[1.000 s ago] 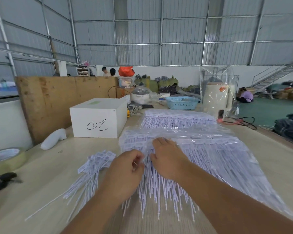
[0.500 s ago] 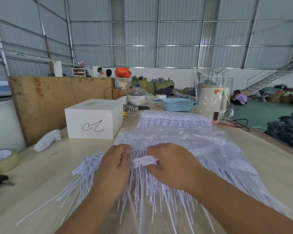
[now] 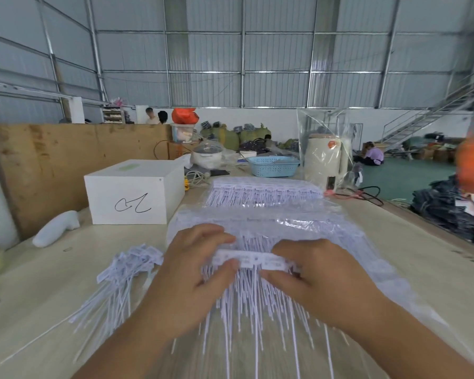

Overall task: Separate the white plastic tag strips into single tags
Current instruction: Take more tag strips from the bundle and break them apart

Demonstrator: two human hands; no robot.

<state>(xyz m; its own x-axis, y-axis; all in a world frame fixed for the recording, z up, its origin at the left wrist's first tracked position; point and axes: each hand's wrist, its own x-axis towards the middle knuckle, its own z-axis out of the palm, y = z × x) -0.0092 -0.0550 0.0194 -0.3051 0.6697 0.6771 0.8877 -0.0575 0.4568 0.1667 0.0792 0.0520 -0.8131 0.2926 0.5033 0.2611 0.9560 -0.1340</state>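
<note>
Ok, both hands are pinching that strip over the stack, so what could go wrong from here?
1. The left hand and right hand hold the white plastic tag strip right above the plastic-wrapped stack of strips; hanging tails could snag those beneath.
2. The pile of single white tags lies loose, tails splayed towards the left forearm; a sweep may scatter it.
3. Uneven pulling might tear a tag head rather than split cleanly.
</note>
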